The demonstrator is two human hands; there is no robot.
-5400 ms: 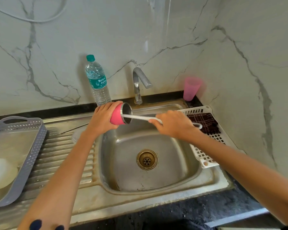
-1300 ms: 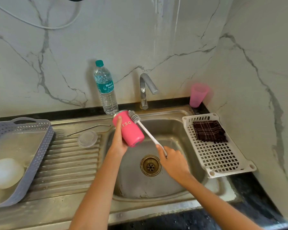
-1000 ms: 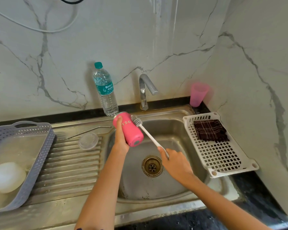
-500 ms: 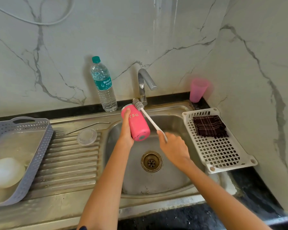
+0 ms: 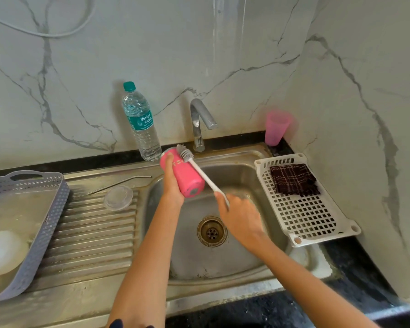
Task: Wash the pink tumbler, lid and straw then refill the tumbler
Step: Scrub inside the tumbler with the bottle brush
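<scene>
While the left hand (image 5: pixel 172 185) clasps the pink tumbler (image 5: pixel 186 178) over the sink (image 5: pixel 223 263), the right hand (image 5: pixel 238 217) grips the handle of a bottle brush (image 5: pixel 200 170).

The tumbler is at the centre of the frame, just right of the left hand that wraps it, one finger stretched along its wall. It is tilted, base toward the lower right, mouth toward the upper left near the water bottle (image 5: pixel 141 124). It is bright pink, with white lettering partly hidden by that finger and a grey disc on its base. The brush's bristle head rests on its wall near the mouth. The clear lid (image 5: pixel 118 198) and metal straw (image 5: pixel 120 183) lie on the drainboard (image 5: pixel 92 235), left of centre.
</scene>
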